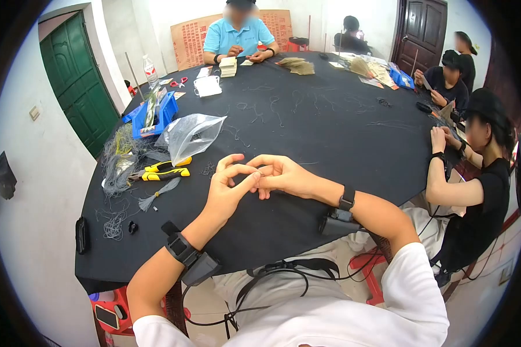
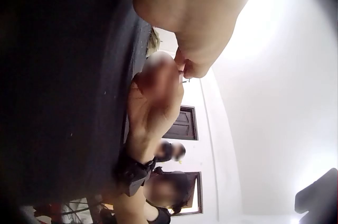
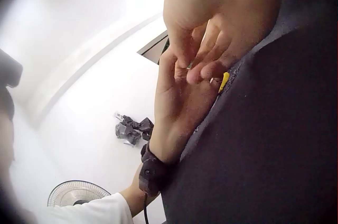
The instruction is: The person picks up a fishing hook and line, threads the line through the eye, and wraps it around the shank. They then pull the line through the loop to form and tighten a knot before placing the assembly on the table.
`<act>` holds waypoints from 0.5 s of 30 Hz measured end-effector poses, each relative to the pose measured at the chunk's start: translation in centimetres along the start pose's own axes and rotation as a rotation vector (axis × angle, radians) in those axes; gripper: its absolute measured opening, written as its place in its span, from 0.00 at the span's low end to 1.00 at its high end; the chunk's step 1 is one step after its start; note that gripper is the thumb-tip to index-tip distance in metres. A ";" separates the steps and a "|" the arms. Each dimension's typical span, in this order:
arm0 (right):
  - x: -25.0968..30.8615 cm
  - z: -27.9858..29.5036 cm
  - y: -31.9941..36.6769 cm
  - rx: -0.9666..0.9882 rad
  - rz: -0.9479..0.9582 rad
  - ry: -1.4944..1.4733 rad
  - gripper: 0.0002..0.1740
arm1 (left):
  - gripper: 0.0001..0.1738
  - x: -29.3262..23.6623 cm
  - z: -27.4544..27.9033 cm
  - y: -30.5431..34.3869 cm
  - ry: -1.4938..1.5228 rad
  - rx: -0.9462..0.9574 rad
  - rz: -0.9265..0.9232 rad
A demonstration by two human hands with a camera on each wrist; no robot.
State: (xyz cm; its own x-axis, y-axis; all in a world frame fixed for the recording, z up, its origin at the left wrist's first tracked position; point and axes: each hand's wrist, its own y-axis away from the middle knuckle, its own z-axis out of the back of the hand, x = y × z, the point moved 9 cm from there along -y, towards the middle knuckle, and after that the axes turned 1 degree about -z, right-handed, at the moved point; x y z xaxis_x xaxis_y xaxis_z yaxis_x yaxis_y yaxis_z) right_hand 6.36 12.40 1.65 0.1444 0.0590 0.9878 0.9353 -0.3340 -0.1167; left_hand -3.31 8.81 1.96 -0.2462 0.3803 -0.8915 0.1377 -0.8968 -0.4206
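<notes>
In the head view the left hand (image 1: pixel 228 188) and right hand (image 1: pixel 289 176) meet above the black tablecloth (image 1: pixel 272 231), fingertips together. Both pinch something very small and thin between thumb and fingers; what it is cannot be made out. In the right wrist view the right hand (image 3: pixel 222 7) bends its fingers against those of the left hand (image 3: pixel 182 102), with a tiny light-coloured bit at the fingertips. The left wrist view shows a short dark end poking out beside the fingertips of the left hand (image 2: pixel 195 23), the right hand (image 2: pixel 153 113) facing it.
Yellow-handled pliers (image 1: pixel 165 173), a clear plastic bag (image 1: pixel 194 136), a blue bin (image 1: pixel 165 113) and bundled grey strings (image 1: pixel 118 168) lie at the left. Loose threads (image 1: pixel 260 113) are scattered mid-table. Card stacks (image 1: pixel 228 66) stand farther back. Other people sit around the table.
</notes>
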 end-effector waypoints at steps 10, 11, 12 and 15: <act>-0.5 -1.2 0.2 0.080 -0.058 0.005 0.14 | 0.11 0.4 -0.2 -0.1 0.000 0.032 -0.010; -0.5 -1.5 0.2 0.088 -0.065 -0.017 0.13 | 0.10 0.5 -0.4 -0.1 0.053 0.045 0.004; -0.6 -1.8 0.2 0.097 -0.072 -0.038 0.12 | 0.10 0.5 -0.7 0.1 0.106 0.057 0.018; -1.1 -1.3 0.1 0.104 -0.087 -0.025 0.12 | 0.09 0.8 -1.5 0.3 0.293 0.113 0.116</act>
State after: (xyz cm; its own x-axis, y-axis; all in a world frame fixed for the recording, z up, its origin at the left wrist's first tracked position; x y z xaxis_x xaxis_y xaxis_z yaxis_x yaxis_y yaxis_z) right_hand 5.88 11.07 0.65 0.0680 0.1074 0.9919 0.9728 -0.2278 -0.0421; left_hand -2.08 9.18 0.85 0.0532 0.3085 -0.9497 0.0371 -0.9510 -0.3069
